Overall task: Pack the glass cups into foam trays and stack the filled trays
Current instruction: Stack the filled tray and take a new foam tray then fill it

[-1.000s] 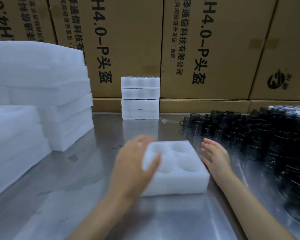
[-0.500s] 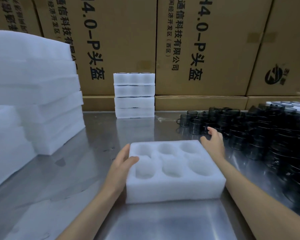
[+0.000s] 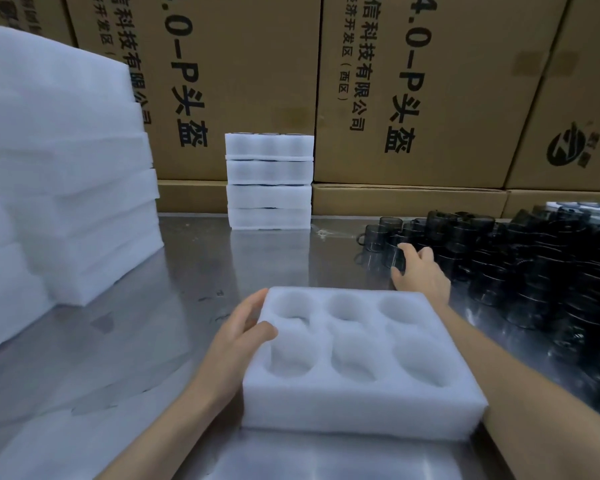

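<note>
A white foam tray [image 3: 357,407] with six empty round wells lies on the steel table [image 3: 194,265] right in front of me. My left hand [image 3: 238,337] holds its left edge, thumb on the top face and fingers along the side. Many dark glass cups [image 3: 520,268] are crowded on the table at the right. My right hand [image 3: 421,273] reaches into the near-left edge of that crowd, with thumb and fingers curled round one glass cup [image 3: 400,263]. A stack of filled foam trays [image 3: 269,181] stands at the back centre.
Tall stacks of white foam pieces [image 3: 66,174] fill the left side of the table. Brown cardboard boxes [image 3: 413,91] form a wall along the back. A small clear scrap [image 3: 323,233] lies near the stack of filled trays.
My right hand left the tray's far right corner and went forward to the cups, curling round one. My left hand still holds the tray's left edge.
</note>
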A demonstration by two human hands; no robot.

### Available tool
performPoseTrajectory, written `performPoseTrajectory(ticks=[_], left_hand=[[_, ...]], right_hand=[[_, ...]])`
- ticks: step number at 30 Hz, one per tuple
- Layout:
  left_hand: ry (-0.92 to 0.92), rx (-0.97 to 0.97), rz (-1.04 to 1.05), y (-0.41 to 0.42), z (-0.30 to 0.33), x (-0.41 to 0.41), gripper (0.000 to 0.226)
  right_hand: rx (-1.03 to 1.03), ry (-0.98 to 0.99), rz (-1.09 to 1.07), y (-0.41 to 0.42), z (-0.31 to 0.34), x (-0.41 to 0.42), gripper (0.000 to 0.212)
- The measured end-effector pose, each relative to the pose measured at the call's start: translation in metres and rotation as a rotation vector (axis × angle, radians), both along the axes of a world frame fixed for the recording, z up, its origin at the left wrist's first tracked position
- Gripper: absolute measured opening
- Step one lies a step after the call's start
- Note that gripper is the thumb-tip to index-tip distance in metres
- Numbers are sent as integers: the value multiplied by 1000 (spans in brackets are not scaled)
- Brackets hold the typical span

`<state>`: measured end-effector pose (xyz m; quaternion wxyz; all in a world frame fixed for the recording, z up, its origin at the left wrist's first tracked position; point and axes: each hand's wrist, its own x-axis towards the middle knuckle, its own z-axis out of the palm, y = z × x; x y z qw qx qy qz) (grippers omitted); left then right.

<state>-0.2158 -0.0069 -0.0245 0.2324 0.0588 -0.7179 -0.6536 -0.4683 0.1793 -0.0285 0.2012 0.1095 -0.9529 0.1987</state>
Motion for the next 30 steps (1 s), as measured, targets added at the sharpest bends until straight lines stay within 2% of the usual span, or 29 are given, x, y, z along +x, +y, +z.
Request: performPoseTrajectory(ticks=[4,9,12,16,19,20,23,25,27,30], left_hand=[[-20,9,-9,-1,1,0,42],[-53,0,-4,-1,2,2,45],[-78,12,1,-3,2,3,47],[-72,-7,7,-2,3,6,44],[-49,-11,18,1,4,8,44],[-44,-1,23,2,4,9,44],[-45,26,60,4,2,11,46],[-38,37,88,7,2,13,46],[-38,34,104,8,1,13,43],[-24,23,104,10,1,14,37]], right_hand=[[-33,215,72,2,0,8,17],[-108,183,129,10,-1,25,16],[-273,120,151,18,-2,36,15],[-724,-25,111,38,1,56,16],[-861,11,84,47,10,68,12],[-908,36,84,47,19,72,15],[-1037,78,176,40,57,91,46],[-952,138,300,27,82,108,53],[-792,191,456,7,96,129,49],[-652,141,685,-26,92,157,49]])
